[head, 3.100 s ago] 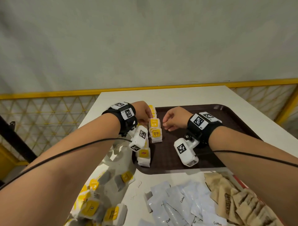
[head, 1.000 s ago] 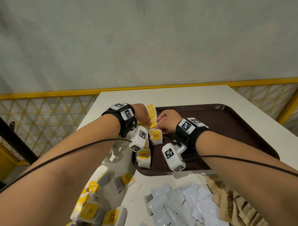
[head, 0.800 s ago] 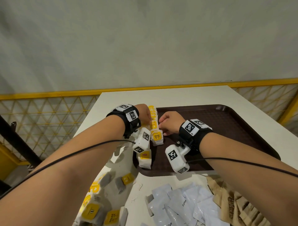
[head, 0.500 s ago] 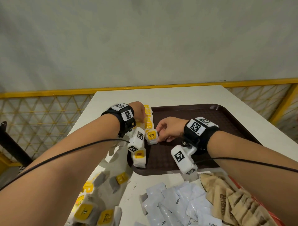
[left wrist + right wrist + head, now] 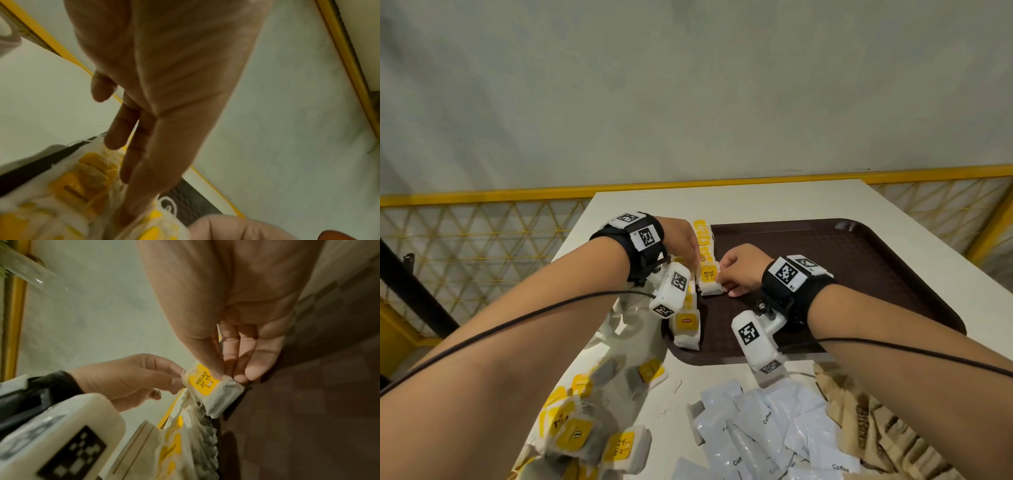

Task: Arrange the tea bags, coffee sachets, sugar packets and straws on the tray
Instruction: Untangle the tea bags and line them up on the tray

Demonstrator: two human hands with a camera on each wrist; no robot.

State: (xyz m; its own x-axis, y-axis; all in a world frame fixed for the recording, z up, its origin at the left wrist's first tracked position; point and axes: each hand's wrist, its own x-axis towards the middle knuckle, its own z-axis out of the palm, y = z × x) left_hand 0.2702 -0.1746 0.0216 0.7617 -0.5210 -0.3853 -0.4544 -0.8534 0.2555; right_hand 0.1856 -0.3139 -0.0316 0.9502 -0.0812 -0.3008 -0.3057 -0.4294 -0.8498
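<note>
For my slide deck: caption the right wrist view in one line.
Right hand pinches a "RELAX" tea bag on the brown tray, left hand touching it.
</note>
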